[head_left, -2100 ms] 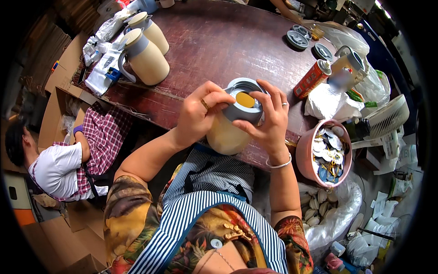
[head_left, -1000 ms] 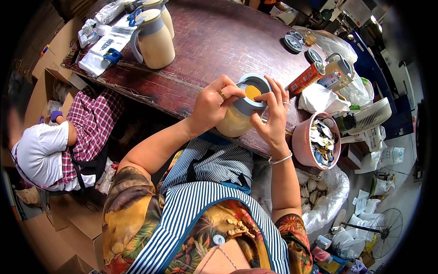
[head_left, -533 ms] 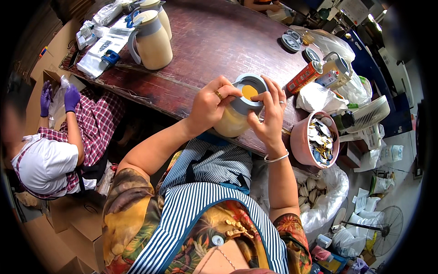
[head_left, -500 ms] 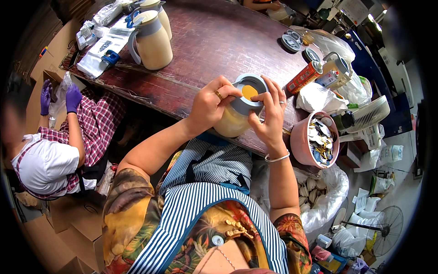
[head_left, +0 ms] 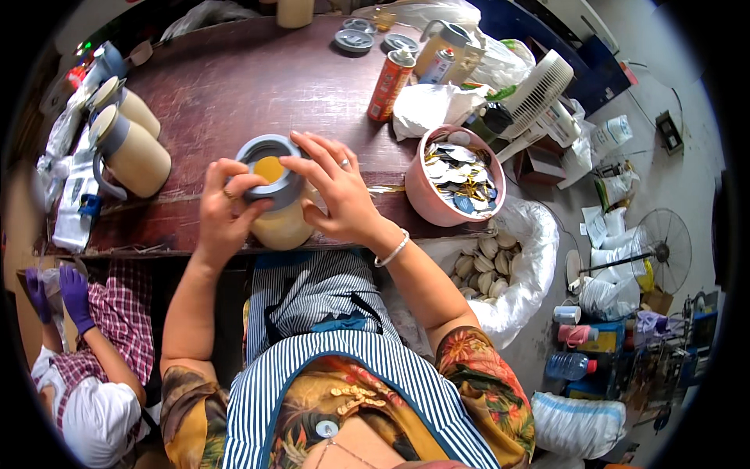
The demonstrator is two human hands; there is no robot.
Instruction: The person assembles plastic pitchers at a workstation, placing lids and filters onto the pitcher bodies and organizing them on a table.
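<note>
A cream vacuum jug with a grey collar stands at the table's near edge in front of me. Its top has no lid, and a round yellow area shows inside the collar. My left hand is closed on the left side of the collar, thumb below and fingers by the rim. From the right, my right hand holds the collar, with fingers laid over the rim and its thumb low against the side. What lies under the fingertips is hidden.
Two finished-looking cream jugs stand left. Right are a pink bucket of small discs, a red spray can, a white fan and grey lids. Below sits a bag of pale discs. A co-worker's purple-gloved hands are lower left.
My view has turned, so the table and its contents sit differently in the picture. Both hands stay at the jug's collar, and the right fingers have shifted slightly over the rim.
</note>
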